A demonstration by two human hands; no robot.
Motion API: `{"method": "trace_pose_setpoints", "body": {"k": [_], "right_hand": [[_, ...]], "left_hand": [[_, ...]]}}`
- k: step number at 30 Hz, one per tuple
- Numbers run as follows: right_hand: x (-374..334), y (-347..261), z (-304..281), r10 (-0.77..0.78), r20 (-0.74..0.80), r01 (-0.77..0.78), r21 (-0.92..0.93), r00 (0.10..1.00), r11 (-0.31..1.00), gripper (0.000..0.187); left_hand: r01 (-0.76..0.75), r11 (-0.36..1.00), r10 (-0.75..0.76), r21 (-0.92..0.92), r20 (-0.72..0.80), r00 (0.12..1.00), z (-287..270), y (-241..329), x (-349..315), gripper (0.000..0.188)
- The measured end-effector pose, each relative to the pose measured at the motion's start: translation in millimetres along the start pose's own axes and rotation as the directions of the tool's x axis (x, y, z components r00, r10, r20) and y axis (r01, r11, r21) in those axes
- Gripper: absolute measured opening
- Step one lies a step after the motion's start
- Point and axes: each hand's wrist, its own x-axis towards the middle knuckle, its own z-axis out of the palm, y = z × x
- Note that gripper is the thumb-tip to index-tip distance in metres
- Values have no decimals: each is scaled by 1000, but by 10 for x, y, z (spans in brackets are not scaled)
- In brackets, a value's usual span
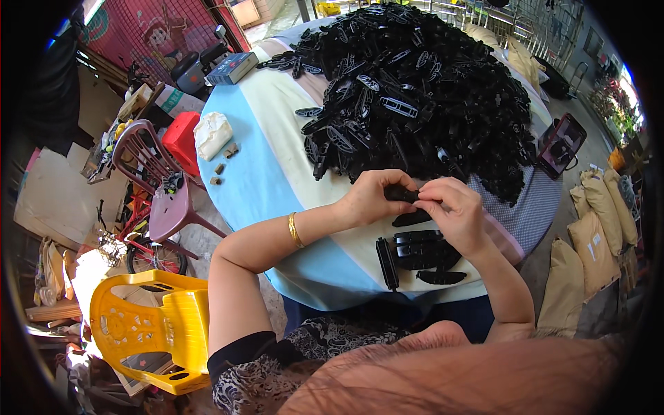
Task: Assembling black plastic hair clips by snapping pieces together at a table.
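Over the near part of a round table, my left hand (373, 198) and my right hand (453, 209) meet with a small black plastic part (400, 194) pinched between their fingertips. Its exact kind is partly hidden by my fingers. Just beneath my hands lie several black plastic parts (422, 250), side by side on the cloth, with one long piece (386, 264) to their left and another (441, 277) nearest me. Beyond my hands rises a large heap of similar black plastic parts (415, 90), some with slotted, oval frames.
A striped cloth (256, 180) covers the table. On its left are a box (233, 68), a crumpled white bag (212, 135) and small brown bits (219, 168). A phone (561, 145) stands at the right edge. Chairs, a yellow one (149, 328) and a purple one (166, 197), flank the left; sacks (591, 252) stand right.
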Motion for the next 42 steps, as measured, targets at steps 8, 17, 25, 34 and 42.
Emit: {"method": "trace_pose_setpoints", "body": {"k": [8,17,25,34,42], "right_hand": [[-20,-10,-6,-346,127,369,-351,930,861,17],[-55,-22,26,174,-132,-138,244,976,960,11],[64,-117,-81,-364,6,356,-216,931,909,23],[15,-108,-125,-462,183,496,-394,867,774,20],[-7,-189,-125,177,145,-163,-101,974,981,30]], "left_hand": [[75,983,-77,-168,-10,997,-23,-19,8,29],[77,809,-55,-582,55,997,6,71,9,26],[269,764,-208,-587,171,963,-51,76,-5,28],[406,808,-303,-426,291,908,-114,139,-13,35],[-31,1000,31,-1,212,977,-100,190,-111,41]]}}
